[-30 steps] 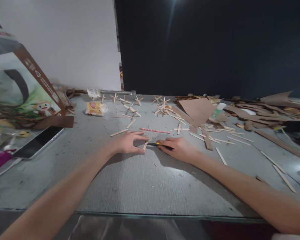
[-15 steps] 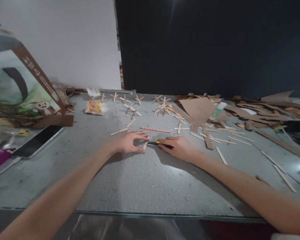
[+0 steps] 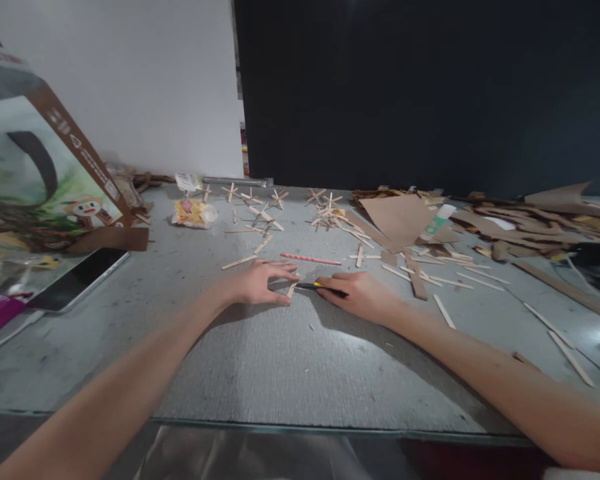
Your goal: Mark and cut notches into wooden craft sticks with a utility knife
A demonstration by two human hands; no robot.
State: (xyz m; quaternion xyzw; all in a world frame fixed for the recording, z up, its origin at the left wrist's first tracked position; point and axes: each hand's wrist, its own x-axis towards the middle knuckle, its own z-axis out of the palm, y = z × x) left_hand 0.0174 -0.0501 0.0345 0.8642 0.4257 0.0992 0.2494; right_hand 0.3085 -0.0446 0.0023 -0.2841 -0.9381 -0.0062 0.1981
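My left hand (image 3: pixel 260 283) rests on the table with thumb and fingers closed around the two ends of a short wooden craft stick (image 3: pixel 292 290). My right hand (image 3: pixel 359 293) grips a yellow and black craft knife (image 3: pixel 322 285) that lies low over the table. Its dark, thin tip points left and meets the middle of the stick, as far as I can see. Just beyond both hands lies a red patterned pencil (image 3: pixel 311 259). Left of it are two loose craft sticks (image 3: pixel 239 263).
Star-shaped and crossed stick pieces (image 3: pixel 279 199) stand farther back. To the right are brown cardboard (image 3: pixel 397 220), a glue stick (image 3: pixel 437 222) and several scattered sticks (image 3: pixel 444 311). A phone (image 3: pixel 80 280), a printed box (image 3: pixel 55 160) and a yellow packet (image 3: pixel 193 213) sit left.
Both hands keep almost the same pose, with the knife tip still at the stick. The whole view has shifted very slightly.
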